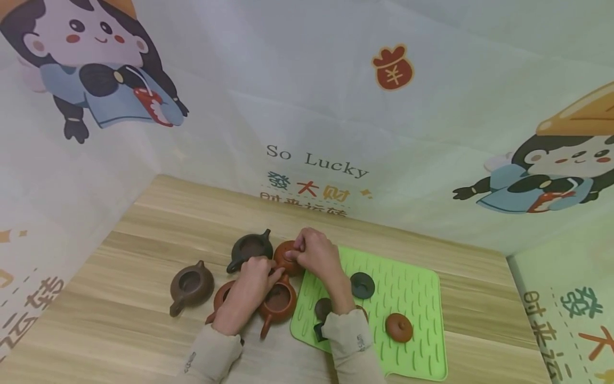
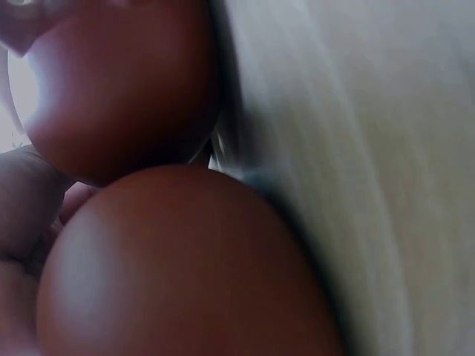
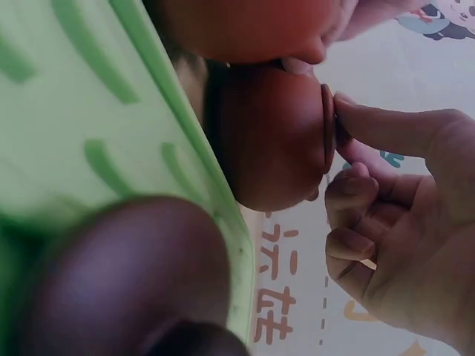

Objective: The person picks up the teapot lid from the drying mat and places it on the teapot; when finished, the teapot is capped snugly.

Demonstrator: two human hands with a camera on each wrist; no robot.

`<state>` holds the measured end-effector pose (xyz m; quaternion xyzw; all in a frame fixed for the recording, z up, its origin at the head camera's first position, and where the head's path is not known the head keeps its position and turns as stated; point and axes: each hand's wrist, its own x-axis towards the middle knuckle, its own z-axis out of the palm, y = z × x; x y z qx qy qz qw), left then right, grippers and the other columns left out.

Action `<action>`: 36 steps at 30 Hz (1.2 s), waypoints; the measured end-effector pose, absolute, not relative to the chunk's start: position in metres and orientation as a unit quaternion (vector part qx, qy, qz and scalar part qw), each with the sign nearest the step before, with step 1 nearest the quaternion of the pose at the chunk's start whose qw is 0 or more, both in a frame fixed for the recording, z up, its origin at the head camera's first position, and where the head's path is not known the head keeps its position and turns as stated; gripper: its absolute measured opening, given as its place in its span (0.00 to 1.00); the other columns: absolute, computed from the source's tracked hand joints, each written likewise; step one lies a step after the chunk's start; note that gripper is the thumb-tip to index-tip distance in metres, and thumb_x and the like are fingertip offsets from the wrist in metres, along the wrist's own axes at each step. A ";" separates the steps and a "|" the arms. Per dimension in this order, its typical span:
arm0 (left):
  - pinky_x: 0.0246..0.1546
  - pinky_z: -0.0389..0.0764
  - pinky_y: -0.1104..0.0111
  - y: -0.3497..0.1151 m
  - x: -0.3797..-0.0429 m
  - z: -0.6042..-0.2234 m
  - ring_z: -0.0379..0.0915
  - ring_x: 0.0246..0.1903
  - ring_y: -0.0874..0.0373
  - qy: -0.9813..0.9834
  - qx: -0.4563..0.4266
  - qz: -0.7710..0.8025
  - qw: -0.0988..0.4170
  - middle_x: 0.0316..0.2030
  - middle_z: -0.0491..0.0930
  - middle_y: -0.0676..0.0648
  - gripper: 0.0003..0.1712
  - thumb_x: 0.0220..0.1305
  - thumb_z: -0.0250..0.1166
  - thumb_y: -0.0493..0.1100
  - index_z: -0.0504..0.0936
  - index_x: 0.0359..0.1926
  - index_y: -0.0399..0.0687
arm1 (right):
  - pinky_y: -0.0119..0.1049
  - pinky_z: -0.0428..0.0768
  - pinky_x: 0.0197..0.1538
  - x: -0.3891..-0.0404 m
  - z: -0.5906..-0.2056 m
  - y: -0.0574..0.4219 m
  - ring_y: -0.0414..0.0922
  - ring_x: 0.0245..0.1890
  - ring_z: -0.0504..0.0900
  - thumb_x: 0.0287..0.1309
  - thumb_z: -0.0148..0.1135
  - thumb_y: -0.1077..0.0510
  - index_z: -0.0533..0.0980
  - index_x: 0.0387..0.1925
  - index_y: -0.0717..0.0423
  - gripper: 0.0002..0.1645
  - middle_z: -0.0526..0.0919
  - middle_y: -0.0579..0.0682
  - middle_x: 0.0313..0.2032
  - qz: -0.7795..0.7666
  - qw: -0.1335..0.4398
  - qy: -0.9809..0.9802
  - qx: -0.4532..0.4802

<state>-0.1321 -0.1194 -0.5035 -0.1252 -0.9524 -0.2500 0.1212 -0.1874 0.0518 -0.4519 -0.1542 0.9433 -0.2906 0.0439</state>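
Observation:
My right hand (image 1: 318,256) pinches the lid (image 3: 329,130) of a reddish-brown clay teapot (image 1: 290,268) between thumb and fingers. In the right wrist view the lid sits on the mouth of this teapot. From the other side, my left hand (image 1: 254,280) holds the same teapot with bent fingers; its exact grip is partly hidden. An open reddish teapot (image 1: 289,310) stands just in front, below the left hand. Another reddish teapot (image 1: 222,294) is partly covered by my left forearm.
A black lidless teapot (image 1: 251,246) and a brown one (image 1: 201,290) stand at left. On the green mat (image 1: 422,298) at right lie a black lid (image 1: 362,285), a red lid (image 1: 399,327) and a dark brown lid (image 1: 323,308). A printed cloth (image 1: 431,133) hangs behind the wooden table (image 1: 120,298).

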 end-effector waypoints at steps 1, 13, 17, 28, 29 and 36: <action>0.22 0.79 0.60 -0.120 -0.134 -0.508 0.83 0.23 0.49 -0.953 -0.124 -0.248 0.120 0.23 0.81 0.44 0.08 0.67 0.78 0.38 0.92 0.33 0.35 | 0.41 0.76 0.36 -0.187 -0.452 0.051 0.44 0.31 0.78 0.65 0.81 0.50 0.79 0.33 0.52 0.17 0.79 0.46 0.31 -0.297 0.048 0.942 -0.146; 0.22 0.79 0.59 -0.120 -0.128 -0.494 0.81 0.22 0.50 -0.949 -0.133 -0.252 0.138 0.22 0.79 0.44 0.09 0.66 0.79 0.36 0.90 0.31 0.34 | 0.37 0.72 0.32 -0.176 -0.449 0.046 0.42 0.28 0.75 0.67 0.80 0.48 0.78 0.37 0.53 0.19 0.79 0.46 0.31 -0.318 0.052 0.940 -0.111; 0.21 0.78 0.60 -0.123 -0.128 -0.498 0.78 0.20 0.52 -0.934 -0.145 -0.268 0.185 0.22 0.76 0.45 0.13 0.66 0.80 0.38 0.87 0.29 0.34 | 0.38 0.74 0.33 -0.172 -0.441 0.065 0.43 0.30 0.78 0.70 0.77 0.45 0.81 0.52 0.57 0.23 0.83 0.49 0.34 -0.340 0.057 0.932 -0.114; 0.34 0.85 0.54 -0.183 -0.118 -0.451 0.82 0.35 0.43 -0.910 -0.100 -0.319 0.246 0.38 0.83 0.35 0.10 0.75 0.69 0.31 0.85 0.52 0.27 | 0.40 0.81 0.44 -0.132 -0.437 0.200 0.50 0.41 0.87 0.76 0.69 0.59 0.84 0.51 0.62 0.10 0.87 0.55 0.42 -0.402 0.053 0.911 -0.076; 0.35 0.85 0.53 -0.189 -0.118 -0.452 0.82 0.36 0.42 -0.912 -0.099 -0.310 0.248 0.38 0.83 0.35 0.09 0.75 0.70 0.30 0.85 0.51 0.27 | 0.41 0.82 0.46 -0.130 -0.437 0.205 0.50 0.43 0.87 0.77 0.69 0.58 0.85 0.51 0.61 0.10 0.87 0.55 0.44 -0.404 0.053 0.910 -0.075; 0.32 0.86 0.53 -0.204 -0.110 -0.476 0.83 0.32 0.42 -0.917 -0.120 -0.291 0.246 0.33 0.83 0.35 0.08 0.69 0.75 0.31 0.84 0.40 0.29 | 0.45 0.83 0.53 -0.118 -0.452 0.214 0.50 0.48 0.87 0.76 0.69 0.59 0.85 0.53 0.62 0.11 0.87 0.54 0.43 -0.412 0.059 0.907 -0.065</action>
